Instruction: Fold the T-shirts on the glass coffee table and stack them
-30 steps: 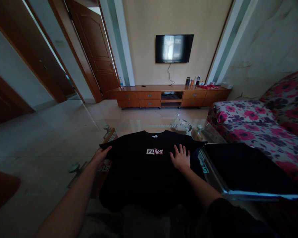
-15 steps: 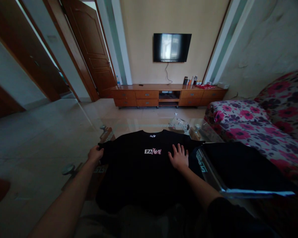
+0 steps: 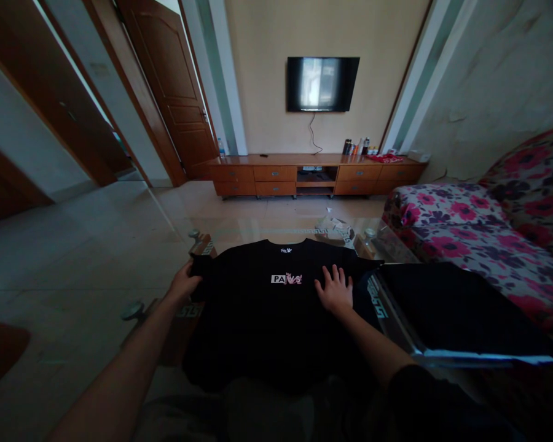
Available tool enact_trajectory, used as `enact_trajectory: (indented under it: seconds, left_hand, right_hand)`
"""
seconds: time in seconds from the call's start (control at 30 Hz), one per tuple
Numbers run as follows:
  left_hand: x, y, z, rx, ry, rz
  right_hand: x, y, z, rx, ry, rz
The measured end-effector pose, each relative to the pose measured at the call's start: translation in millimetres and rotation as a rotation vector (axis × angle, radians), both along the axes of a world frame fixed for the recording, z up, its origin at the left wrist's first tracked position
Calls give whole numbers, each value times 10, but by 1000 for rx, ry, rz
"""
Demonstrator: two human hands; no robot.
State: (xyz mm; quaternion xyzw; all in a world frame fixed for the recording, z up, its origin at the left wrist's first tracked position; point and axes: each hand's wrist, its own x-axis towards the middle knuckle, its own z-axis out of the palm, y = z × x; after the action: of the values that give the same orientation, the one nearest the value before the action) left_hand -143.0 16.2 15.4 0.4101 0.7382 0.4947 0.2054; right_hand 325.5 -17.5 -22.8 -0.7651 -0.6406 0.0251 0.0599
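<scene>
A black T-shirt (image 3: 267,313) with a small white and pink chest print lies face up on a glass coffee table (image 3: 239,236). My left hand (image 3: 185,283) is closed on the shirt's left sleeve and lifts it a little toward the shirt's body. My right hand (image 3: 335,290) lies flat on the shirt's right chest, fingers spread, pressing the cloth down.
A second dark cloth (image 3: 447,310) lies on the table's right part beside a floral sofa (image 3: 479,227). A small object (image 3: 334,226) sits at the table's far edge. A wooden TV cabinet (image 3: 317,175) and a wall TV (image 3: 322,84) stand beyond. Tiled floor (image 3: 74,258) spreads to the left.
My left hand went from reaching at the left sleeve to gripping it and has drawn the sleeve slightly inward. My right hand stays flat in the same spot.
</scene>
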Motion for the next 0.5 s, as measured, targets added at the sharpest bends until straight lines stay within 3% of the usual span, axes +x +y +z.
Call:
enact_trajectory:
  seconds: [0.1, 0.2, 0.33, 0.4, 0.5]
  left_hand:
    - [121, -3, 109, 74, 338, -197]
    - [417, -94, 187, 169, 701, -422]
    - [883, -337, 93, 101, 978, -776]
    - [1030, -435, -24, 62, 1067, -836]
    - [1091, -495, -226, 24, 1123, -776]
  right_hand:
    - [3, 1, -13, 2, -3, 2]
    - [4, -11, -4, -6, -4, 12]
    - [0, -32, 22, -18, -7, 18]
    - [0, -34, 23, -16, -6, 10]
    - [6, -32, 8, -5, -1, 9]
